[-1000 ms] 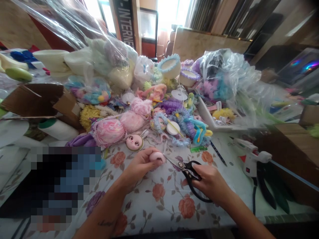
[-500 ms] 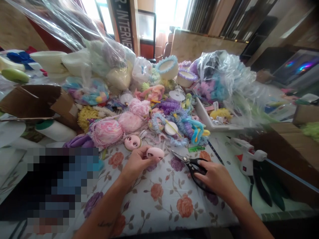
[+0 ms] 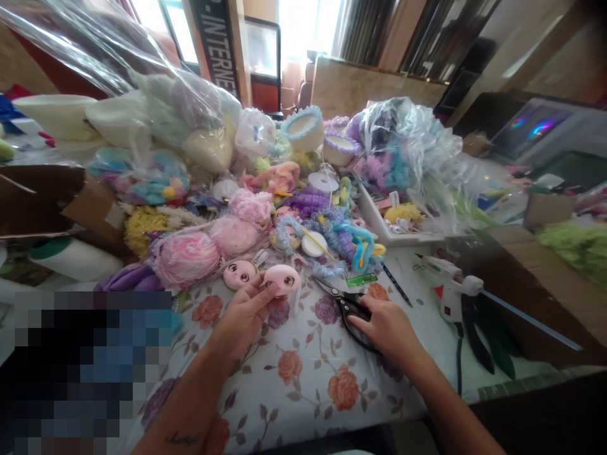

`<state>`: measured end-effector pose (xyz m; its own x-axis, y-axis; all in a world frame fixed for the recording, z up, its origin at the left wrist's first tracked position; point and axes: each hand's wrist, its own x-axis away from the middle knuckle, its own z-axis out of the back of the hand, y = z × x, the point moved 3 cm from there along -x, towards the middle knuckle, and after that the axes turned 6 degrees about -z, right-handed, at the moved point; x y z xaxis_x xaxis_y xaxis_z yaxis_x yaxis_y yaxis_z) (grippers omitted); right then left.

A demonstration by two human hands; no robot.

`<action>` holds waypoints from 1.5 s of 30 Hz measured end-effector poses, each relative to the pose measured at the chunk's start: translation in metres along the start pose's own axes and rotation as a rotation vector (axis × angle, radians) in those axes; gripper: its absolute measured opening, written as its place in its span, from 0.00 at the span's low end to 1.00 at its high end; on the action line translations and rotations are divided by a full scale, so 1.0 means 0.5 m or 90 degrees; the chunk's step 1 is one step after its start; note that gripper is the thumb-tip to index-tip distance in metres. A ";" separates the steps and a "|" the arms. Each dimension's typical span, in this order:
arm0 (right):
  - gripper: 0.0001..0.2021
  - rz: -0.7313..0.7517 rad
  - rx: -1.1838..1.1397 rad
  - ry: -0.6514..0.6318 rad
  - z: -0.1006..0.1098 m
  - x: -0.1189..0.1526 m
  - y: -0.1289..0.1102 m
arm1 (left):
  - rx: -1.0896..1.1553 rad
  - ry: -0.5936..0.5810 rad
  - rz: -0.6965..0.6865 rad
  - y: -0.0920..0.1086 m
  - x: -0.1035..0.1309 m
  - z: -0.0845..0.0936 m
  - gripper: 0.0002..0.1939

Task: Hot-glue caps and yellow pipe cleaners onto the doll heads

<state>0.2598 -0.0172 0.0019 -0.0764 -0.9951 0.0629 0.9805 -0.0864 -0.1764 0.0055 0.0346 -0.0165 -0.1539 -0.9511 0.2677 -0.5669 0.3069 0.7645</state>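
A pink doll face (image 3: pixel 283 279) with large brown eyes is pinched in my left hand (image 3: pixel 247 311), its painted side toward me. Just left of it, a second doll face (image 3: pixel 237 275) lies by the yarn. My right hand (image 3: pixel 389 323) holds black-handled scissors (image 3: pixel 349 308) by the handles, low over the flowered cloth (image 3: pixel 303 404). Their blades point up and left toward the held face, not touching it. A green lighter-like item (image 3: pixel 361 280) and a dark pencil (image 3: pixel 397 284) lie beyond the scissors.
Pink yarn balls (image 3: pixel 187 253) and blue and purple trimmings (image 3: pixel 327 230) pile up behind my hands. A white tray (image 3: pixel 403 239) stands behind right. On the right is a white glue gun (image 3: pixel 453 294), near a cardboard box (image 3: pixel 545 284). Another open box (image 3: pixel 97 205) is at left.
The doll face in my left hand has turned so both eyes now show and stands higher. My view has shifted right, so most things appear further left. The scissors remain in my right hand.
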 end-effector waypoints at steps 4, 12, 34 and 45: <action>0.09 0.072 -0.115 0.142 -0.005 -0.016 -0.015 | 0.030 0.029 0.028 0.005 0.006 -0.004 0.11; 0.16 0.057 -0.701 0.019 0.001 -0.039 -0.099 | -0.021 -0.045 0.054 0.000 0.013 -0.020 0.14; 0.09 0.132 -0.960 -0.189 -0.015 -0.013 -0.137 | -0.200 -0.218 0.064 -0.006 0.030 -0.030 0.12; 0.13 0.035 -1.031 -0.226 -0.030 -0.010 -0.150 | -0.088 -0.145 0.070 -0.009 0.028 -0.031 0.15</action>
<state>0.1839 -0.0066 0.0000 0.2153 -0.9581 0.1890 -0.2292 -0.2377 -0.9439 0.0183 0.0203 -0.0071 -0.3943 -0.8906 0.2266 -0.4243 0.3951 0.8148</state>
